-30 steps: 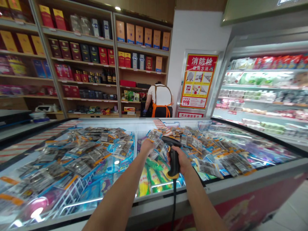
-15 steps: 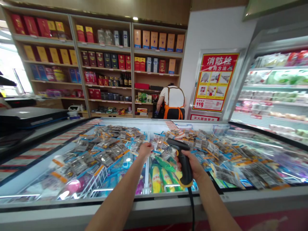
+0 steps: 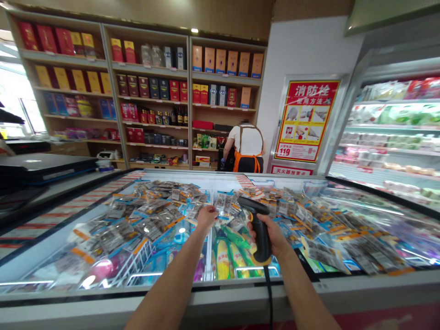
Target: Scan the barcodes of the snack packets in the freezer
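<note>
My right hand (image 3: 273,236) is wrapped round the grip of a black and yellow barcode scanner (image 3: 263,236), whose head points left and away from me. Its cable hangs down over the freezer's front edge. My left hand (image 3: 207,216) pinches the near edge of a small clear packet (image 3: 224,204) with a blue strip; the packet faces the scanner head. Below both hands, corn packs (image 3: 222,259) in yellow and green wrap show in the freezer. Brown packets with orange and blue strips lie heaped to the left (image 3: 154,211) and right (image 3: 309,220) on the glass.
The chest freezer (image 3: 240,285) spans the front. A white wire basket (image 3: 139,261) sits inside it at left. Behind stand shelves of boxed goods (image 3: 147,87). A person (image 3: 249,144) in an orange-tied apron bends there. A lit fridge (image 3: 395,133) is at right.
The scanner has shifted slightly left and down in my right hand. The packet at my left hand has turned a little and now shows its label more plainly.
</note>
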`<state>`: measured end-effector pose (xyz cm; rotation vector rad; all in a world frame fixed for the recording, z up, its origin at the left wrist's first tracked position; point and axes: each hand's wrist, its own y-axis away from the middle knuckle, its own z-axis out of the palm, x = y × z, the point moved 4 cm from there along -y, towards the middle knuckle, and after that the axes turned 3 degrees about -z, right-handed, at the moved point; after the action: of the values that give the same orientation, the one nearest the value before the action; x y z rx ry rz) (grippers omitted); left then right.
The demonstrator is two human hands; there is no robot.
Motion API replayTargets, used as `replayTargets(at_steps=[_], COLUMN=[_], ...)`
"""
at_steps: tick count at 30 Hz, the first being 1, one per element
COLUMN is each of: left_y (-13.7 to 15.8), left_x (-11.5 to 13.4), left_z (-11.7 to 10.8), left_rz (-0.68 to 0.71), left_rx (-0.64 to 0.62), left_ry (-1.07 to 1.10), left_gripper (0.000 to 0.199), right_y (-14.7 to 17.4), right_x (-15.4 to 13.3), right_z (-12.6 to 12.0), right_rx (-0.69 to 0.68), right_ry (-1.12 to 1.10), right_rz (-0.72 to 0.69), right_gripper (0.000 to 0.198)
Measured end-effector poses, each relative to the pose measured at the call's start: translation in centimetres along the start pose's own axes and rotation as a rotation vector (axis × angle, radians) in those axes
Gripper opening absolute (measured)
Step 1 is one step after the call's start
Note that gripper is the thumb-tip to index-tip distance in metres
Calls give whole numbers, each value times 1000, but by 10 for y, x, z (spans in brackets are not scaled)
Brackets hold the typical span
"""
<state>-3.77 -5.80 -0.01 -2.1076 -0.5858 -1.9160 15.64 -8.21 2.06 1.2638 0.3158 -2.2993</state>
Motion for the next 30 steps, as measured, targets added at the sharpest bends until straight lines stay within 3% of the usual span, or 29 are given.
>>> replayTargets(at_steps=[4,13,22,30], left_y=[-2,3,16,2], left_x=[-1,0,4,-1], left_z=[-2,-9,0,-12], left_rz=[15,-34,-20,22], left_rx=[39,30,-137,13], left_ry=[37,129,209,198], left_gripper=[2,44,24,21], right_y=[-3,-6,-14,-11], right_x=[0,4,15,3], right_z=[3,5,6,17], right_rx=[-7,-56,-4,-110], right_ry=[36,58,166,33], right_rz=[-1,41,91,68], right_gripper=[16,19,19,21])
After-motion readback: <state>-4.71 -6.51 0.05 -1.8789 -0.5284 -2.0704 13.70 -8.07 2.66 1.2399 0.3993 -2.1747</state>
